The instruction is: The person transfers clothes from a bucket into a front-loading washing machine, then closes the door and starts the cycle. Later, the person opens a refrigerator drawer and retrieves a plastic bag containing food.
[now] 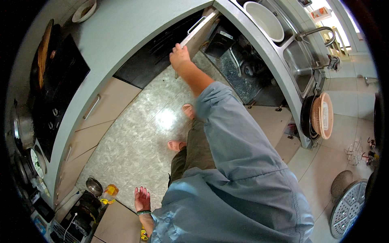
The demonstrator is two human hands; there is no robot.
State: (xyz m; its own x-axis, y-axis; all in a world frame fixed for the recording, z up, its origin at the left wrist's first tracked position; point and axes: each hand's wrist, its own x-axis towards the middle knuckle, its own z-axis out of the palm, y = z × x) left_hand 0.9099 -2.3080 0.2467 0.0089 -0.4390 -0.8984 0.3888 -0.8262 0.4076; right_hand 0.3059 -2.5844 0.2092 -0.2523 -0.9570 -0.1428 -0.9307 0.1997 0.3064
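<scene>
My right hand (180,56) grips the outer edge of a cabinet door (200,38) that is swung out below the sink counter. The door's metal handle (197,25) is on its far face, beyond my fingers. Behind the door, the under-sink cabinet shows a black box (219,41), a pale stick-like piece (235,62) and dark round items in shadow. My left hand (142,199), with a dark bangle (143,212) on its wrist, hangs over the tiled floor (130,161), fingers extended and holding nothing. A plastic bottle with yellow contents (110,193) stands near it.
A grey countertop (121,24) curves around, carrying a black cooktop (60,91). Over the open cabinet are a white basin (264,21) and a steel sink (299,66). A metal bowl (94,186) is low at left. Colanders (325,115) hang at right, near a perforated steamer plate (349,209).
</scene>
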